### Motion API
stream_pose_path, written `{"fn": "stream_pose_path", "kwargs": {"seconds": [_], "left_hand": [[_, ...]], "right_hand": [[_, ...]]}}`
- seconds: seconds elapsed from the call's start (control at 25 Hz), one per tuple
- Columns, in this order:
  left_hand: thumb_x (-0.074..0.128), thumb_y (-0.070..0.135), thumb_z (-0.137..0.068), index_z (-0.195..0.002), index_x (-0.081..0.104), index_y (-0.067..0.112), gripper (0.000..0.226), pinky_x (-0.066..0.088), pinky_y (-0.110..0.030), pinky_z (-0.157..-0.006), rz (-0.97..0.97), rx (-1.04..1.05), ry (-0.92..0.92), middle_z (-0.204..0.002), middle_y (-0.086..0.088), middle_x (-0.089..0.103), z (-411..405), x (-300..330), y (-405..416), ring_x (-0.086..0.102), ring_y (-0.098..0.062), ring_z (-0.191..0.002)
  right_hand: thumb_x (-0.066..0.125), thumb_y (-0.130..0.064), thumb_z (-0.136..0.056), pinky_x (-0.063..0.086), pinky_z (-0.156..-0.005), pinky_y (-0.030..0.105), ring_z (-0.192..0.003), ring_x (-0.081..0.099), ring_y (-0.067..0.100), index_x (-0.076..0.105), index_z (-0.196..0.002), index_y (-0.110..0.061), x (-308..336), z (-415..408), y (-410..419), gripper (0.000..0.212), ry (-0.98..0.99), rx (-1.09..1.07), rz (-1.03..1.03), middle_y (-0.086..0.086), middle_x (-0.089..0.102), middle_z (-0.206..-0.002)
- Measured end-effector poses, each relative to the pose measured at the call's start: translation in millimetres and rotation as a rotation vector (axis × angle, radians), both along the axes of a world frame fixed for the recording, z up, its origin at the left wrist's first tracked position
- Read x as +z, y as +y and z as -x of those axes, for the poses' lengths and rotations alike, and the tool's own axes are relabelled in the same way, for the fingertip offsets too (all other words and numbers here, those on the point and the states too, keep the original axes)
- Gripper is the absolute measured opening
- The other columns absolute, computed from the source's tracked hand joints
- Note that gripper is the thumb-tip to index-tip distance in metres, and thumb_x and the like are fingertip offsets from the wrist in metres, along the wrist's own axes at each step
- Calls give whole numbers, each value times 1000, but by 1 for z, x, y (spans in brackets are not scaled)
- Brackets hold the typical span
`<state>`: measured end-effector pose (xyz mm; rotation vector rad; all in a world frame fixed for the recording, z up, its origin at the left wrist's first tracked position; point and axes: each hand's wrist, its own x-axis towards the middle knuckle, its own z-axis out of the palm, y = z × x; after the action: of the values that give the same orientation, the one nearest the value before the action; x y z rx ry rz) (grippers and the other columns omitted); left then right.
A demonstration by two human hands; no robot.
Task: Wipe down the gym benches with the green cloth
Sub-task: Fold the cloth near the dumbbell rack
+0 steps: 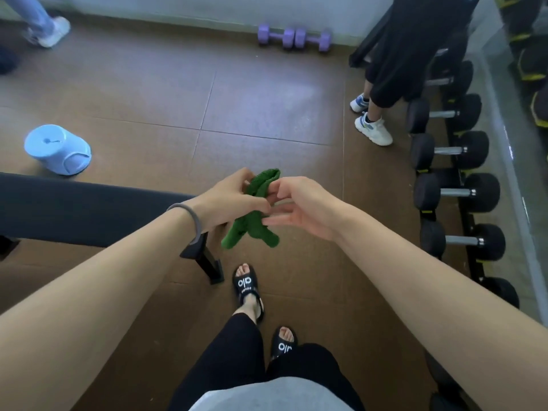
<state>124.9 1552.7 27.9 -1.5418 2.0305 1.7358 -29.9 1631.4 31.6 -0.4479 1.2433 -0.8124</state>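
Note:
The green cloth (255, 215) is bunched and folded, held in the air above the brown floor in front of me. My left hand (228, 200) grips it from the left. My right hand (299, 203) pinches its upper part with thumb and forefinger, the other fingers spread. A dark padded gym bench (83, 212) runs in from the left edge, below and left of my left wrist; its black metal foot (212, 265) stands near my sandalled feet.
A rack of black dumbbells (456, 191) lines the right side beside a mirror. A person in black trousers and white trainers (373, 129) stands by it. A light blue overturned bucket (57, 149) sits at left. Purple dumbbells (295, 37) lie by the far wall. Another person's legs (47, 25) are at top left.

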Motion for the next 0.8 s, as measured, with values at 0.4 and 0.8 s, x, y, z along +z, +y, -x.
{"fn": "stream_pose_path", "kwargs": {"seconds": [0.4, 0.8], "left_hand": [[46, -12, -84, -111, 64, 16, 42, 53, -46, -96, 16, -44, 79, -103, -7, 72, 6, 12, -216, 65, -33, -106], [45, -3, -95, -100, 63, 25, 34, 51, -42, -92, -4, 244, 44, -107, -7, 69, 26, -5, -375, 63, -27, -104]], "right_hand": [[74, -2, -83, 45, -92, 26, -123, 57, 11, 59, -133, -23, -18, 51, -227, 56, 595, 374, 200, -4, 62, -129], [75, -24, -88, 60, -92, 38, -105, 72, 21, 61, -117, -17, -32, 95, -426, 33, 410, 521, 108, 9, 70, -118]]}}
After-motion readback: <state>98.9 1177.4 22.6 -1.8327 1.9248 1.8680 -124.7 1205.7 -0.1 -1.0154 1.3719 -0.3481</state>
